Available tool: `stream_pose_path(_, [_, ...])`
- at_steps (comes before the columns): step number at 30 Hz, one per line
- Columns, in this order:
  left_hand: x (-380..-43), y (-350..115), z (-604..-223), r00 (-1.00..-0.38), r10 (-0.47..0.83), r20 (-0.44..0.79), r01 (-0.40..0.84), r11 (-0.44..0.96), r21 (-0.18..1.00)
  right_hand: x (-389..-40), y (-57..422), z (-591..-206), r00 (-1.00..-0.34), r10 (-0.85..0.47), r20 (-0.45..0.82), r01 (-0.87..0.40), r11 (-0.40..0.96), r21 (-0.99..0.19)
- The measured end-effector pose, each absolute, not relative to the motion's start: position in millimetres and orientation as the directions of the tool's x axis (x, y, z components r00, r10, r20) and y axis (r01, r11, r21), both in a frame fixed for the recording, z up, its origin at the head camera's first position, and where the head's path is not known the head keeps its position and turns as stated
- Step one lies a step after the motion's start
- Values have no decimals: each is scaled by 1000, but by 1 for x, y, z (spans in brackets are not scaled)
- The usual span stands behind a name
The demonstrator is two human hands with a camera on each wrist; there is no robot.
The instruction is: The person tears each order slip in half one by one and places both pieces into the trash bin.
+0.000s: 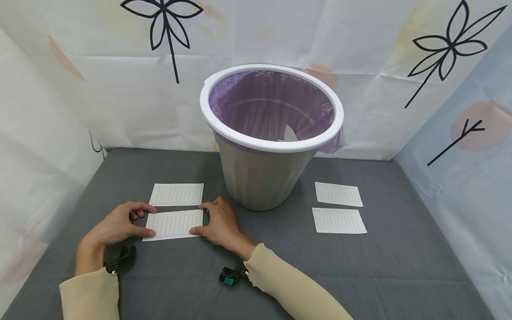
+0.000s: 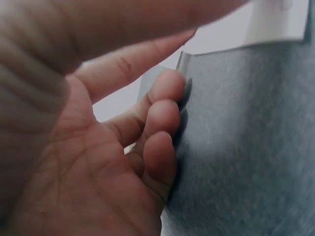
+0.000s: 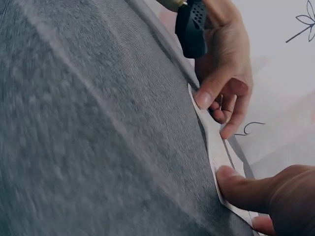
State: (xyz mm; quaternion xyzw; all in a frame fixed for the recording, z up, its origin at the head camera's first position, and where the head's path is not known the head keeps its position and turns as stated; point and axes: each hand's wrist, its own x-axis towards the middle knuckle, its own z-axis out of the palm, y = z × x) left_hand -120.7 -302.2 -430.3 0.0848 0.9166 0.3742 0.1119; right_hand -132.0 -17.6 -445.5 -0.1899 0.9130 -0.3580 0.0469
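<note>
A white lined paper slip (image 1: 176, 224), with a row of small printed marks along one long edge, lies close over the grey tabletop at left. My left hand (image 1: 120, 222) holds its left end, thumb at the near corner and index finger at the far one; the other fingers curl in. At the right end my right hand (image 1: 222, 222) holds it likewise between thumb and index finger. The right wrist view shows the slip (image 3: 214, 147) bowed slightly between both thumbs. Just beyond it lies a second lined paper slip (image 1: 177, 194), parallel to the first.
A tall bin (image 1: 260, 178) with a white rim and purple liner stands at the back middle, some white paper (image 1: 290, 134) inside. Two more lined slips, a far one (image 1: 338, 194) and a near one (image 1: 339, 221), lie at right. Patterned cloth (image 1: 260, 40) hangs behind the table.
</note>
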Motion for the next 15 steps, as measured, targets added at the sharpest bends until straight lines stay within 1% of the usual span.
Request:
stream_pose_path(8, [-122,-296,-427,-958,258,-123,105,719,687,-131,-23,-442,-935,-351,55,-304,710,-635])
stream_pose_path(11, [-122,-292,-423,-955,272,-118,116,710,694,-131,-25,-441,-939,-342,46,-287,701,-653])
stream_pose_path(15, [-122,-288,-421,-951,288,-114,120,683,721,-130,-26,-441,-944,-326,42,-255,645,-720])
